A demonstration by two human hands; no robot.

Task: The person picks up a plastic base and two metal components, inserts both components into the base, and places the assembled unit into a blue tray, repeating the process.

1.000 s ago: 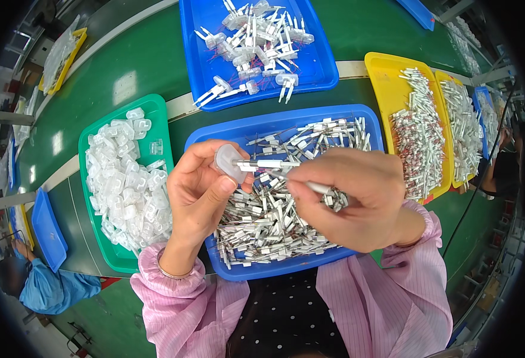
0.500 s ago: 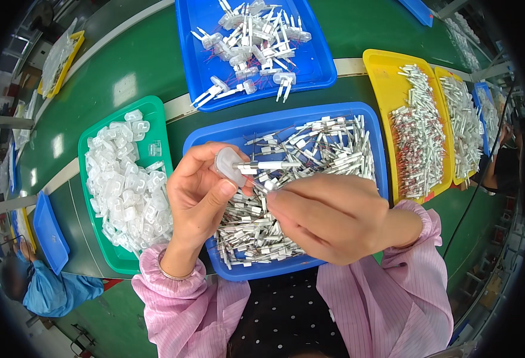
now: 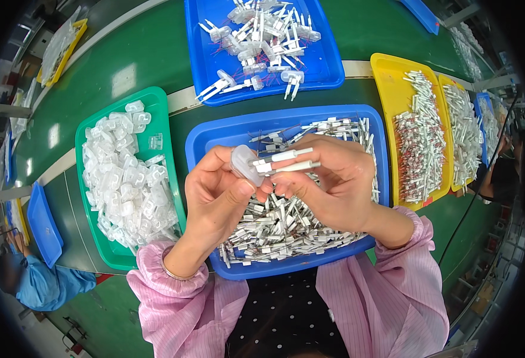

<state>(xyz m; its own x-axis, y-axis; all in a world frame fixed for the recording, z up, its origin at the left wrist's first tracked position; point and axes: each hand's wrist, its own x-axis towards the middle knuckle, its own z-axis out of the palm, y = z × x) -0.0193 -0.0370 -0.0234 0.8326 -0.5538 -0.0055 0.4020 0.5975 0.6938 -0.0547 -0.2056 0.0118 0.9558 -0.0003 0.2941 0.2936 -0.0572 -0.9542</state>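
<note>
Left hand [image 3: 215, 194] is pinching a small clear plastic cap [image 3: 243, 164] between thumb and fingertips, fingers closed on it, holding it just above the palm. Right hand [image 3: 328, 185] is gripping two white pins [image 3: 292, 161] between thumb and forefinger, fingers curled shut around them. The pins are lying roughly level, their left ends touching or entering the cap; can't tell how far in they are seated. Fingertips of both hands are meeting at the cap, thumbs nearly touching.

Both hands are hovering over the near blue tray [image 3: 203, 149], which is lying directly beneath them and holding a loose heap of white pin parts [image 3: 280, 230]. Just to the left of the left hand, a green tray [image 3: 161, 101] is holding a pile of clear caps [image 3: 125, 179]. Beyond the hands, farther from the body, a second blue tray [image 3: 328, 65] is holding finished cap-and-pin pieces [image 3: 262, 36]. To the right of the right hand, a yellow tray [image 3: 388, 77] is carrying rows of small red-and-white parts [image 3: 417, 143], with another yellow tray [image 3: 442, 83] just past it. Pink striped sleeves [image 3: 394, 286] are covering both forearms to the wrist.
</note>
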